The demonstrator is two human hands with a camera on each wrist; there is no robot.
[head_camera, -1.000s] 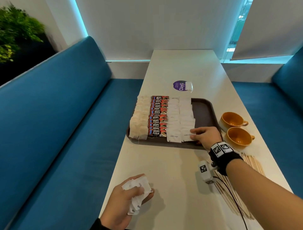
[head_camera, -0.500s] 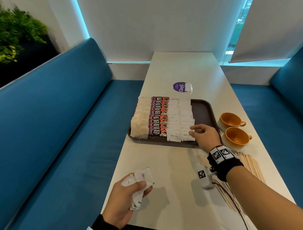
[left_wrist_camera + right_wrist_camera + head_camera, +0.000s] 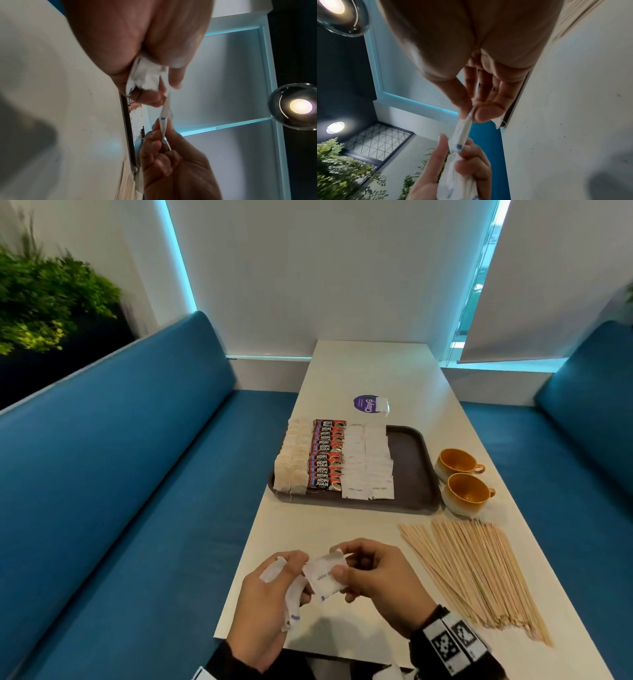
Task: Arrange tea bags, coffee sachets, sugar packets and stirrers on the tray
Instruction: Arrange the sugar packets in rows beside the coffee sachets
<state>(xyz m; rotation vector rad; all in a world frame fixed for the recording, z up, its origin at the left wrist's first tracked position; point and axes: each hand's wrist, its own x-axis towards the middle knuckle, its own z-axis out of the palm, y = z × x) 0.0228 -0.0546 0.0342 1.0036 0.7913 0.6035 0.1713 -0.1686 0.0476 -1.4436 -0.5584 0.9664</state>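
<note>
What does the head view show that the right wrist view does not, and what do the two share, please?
Only the head view shows the tray's layout: tea bags, coffee sachets, sugar packets, plus the stirrers and two cups on the table. Only the right wrist view shows a ceiling lamp and the single packet edge-on. Both show the right hand pinching that packet and the left hand holding a bunch.

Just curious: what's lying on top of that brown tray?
On the tray: a row of tea bags, coffee sachets and two rows of sugar packets. Its right strip is bare; whatever lies beneath the overlapping packets stays hidden.
</note>
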